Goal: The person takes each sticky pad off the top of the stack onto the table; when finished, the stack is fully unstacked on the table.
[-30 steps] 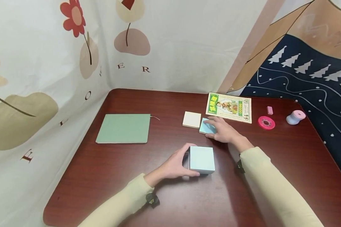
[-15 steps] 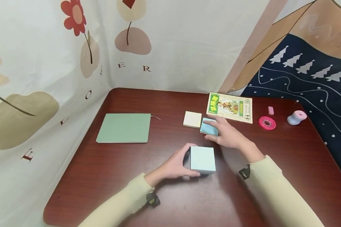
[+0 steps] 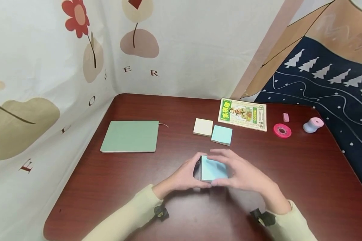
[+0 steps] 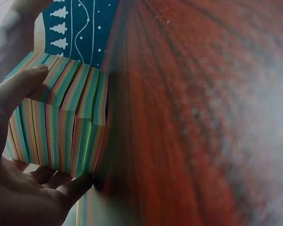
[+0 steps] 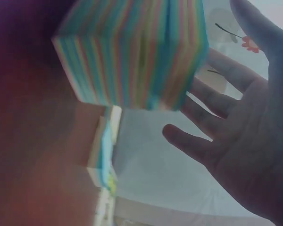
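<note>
My left hand (image 3: 184, 173) grips a tall stack of sticky note pads (image 3: 212, 169) from its left side, thumb at the front and fingers behind. In the left wrist view the stack (image 4: 61, 115) shows striped pink, yellow, green and blue edges, its pads slightly offset. Over the stack's right side my right hand (image 3: 241, 170) hovers with fingers and thumb spread apart. The right wrist view has that hand (image 5: 245, 122) beside the stack (image 5: 137, 61); whether its fingertips touch, I cannot tell. Farther back lie a light blue pad (image 3: 221, 135) and a cream pad (image 3: 203, 127), side by side.
On the brown table (image 3: 181, 214) lie a green notebook (image 3: 130, 136) at left and a printed booklet (image 3: 242, 114) behind the pads. Toward the right are a pink ring-shaped roll (image 3: 282, 130), a pink eraser-like block (image 3: 286, 117) and a spool-like item (image 3: 313, 125). Printed cloth hangs behind.
My right hand has left the light blue pad at the back and come toward me, to the stack's right side. The blue pad stays on the table. My left hand keeps its grip.
</note>
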Action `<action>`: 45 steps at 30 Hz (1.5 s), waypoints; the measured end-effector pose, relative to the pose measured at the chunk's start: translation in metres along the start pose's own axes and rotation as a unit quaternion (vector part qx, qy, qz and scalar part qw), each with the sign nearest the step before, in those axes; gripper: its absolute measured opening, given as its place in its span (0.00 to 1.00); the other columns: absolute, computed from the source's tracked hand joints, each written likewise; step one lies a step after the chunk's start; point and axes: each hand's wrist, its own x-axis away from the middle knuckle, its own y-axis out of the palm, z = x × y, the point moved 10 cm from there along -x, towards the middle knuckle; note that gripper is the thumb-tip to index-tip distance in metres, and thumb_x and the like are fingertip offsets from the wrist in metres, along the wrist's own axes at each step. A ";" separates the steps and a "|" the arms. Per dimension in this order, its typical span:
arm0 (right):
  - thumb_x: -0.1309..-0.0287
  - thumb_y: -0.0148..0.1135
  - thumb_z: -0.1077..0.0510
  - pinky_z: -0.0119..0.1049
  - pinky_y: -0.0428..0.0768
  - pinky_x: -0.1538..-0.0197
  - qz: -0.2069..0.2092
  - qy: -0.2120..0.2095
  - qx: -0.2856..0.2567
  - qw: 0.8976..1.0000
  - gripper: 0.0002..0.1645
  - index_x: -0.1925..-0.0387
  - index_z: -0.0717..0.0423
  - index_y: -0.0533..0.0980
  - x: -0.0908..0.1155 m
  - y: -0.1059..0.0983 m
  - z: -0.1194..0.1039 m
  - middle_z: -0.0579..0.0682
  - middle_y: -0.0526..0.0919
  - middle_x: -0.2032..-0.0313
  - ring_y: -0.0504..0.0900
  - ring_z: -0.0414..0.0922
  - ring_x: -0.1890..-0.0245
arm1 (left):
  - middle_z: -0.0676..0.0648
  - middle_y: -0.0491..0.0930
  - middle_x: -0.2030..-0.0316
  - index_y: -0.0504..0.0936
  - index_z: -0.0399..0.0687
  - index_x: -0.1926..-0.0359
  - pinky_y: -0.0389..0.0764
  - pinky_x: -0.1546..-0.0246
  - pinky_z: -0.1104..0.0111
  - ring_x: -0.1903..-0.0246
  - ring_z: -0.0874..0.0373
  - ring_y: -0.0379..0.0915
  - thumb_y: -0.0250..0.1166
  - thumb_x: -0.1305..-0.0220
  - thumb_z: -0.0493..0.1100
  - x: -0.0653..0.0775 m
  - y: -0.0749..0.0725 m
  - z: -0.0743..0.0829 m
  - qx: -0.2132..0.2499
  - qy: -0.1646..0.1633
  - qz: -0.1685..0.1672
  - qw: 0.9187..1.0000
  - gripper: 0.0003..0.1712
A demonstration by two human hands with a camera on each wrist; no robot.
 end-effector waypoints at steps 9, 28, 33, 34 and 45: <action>0.58 0.80 0.44 0.41 0.77 0.50 0.030 0.002 0.032 0.999 0.45 0.36 0.45 0.73 0.007 0.013 0.001 0.48 0.68 0.34 0.67 0.44 0.38 | 0.58 0.73 0.47 0.61 0.65 0.35 0.74 0.50 0.63 0.53 0.61 0.72 0.81 0.56 0.50 0.000 0.000 0.000 -0.009 0.003 0.001 1.000 0.50; 0.60 0.81 0.49 0.42 0.77 0.54 0.052 0.005 0.011 0.999 0.43 0.39 0.47 0.76 0.011 -0.006 0.007 0.46 0.73 0.40 0.72 0.44 0.45 | 0.57 0.73 0.45 0.61 0.64 0.34 0.71 0.45 0.60 0.48 0.63 0.69 0.81 0.57 0.51 0.000 0.000 -0.003 -0.016 -0.006 0.000 1.000 0.51; 0.62 0.83 0.52 0.43 0.76 0.49 0.095 0.025 -0.035 0.994 0.43 0.40 0.47 0.76 0.016 -0.032 0.038 0.47 0.75 0.41 0.74 0.46 0.44 | 0.57 0.73 0.47 0.62 0.61 0.35 0.71 0.46 0.60 0.49 0.62 0.69 0.81 0.57 0.53 -0.001 0.001 -0.004 -0.019 -0.006 0.001 1.000 0.50; 0.62 0.83 0.51 0.43 0.75 0.49 0.103 0.039 -0.036 0.993 0.43 0.40 0.47 0.76 0.017 -0.037 0.049 0.47 0.75 0.41 0.74 0.46 0.44 | 0.57 0.73 0.47 0.62 0.61 0.35 0.71 0.45 0.60 0.48 0.62 0.69 0.81 0.57 0.52 -0.001 0.001 -0.003 -0.017 -0.005 0.001 1.000 0.50; 0.57 0.80 0.51 0.55 0.72 0.47 0.059 0.168 0.011 0.984 0.42 0.40 0.56 0.73 0.014 -0.048 0.156 0.61 0.73 0.42 0.70 0.56 0.48 | 0.57 0.74 0.48 0.62 0.66 0.36 0.71 0.47 0.59 0.49 0.61 0.69 0.81 0.57 0.51 0.001 0.001 -0.005 -0.007 -0.017 0.001 1.000 0.49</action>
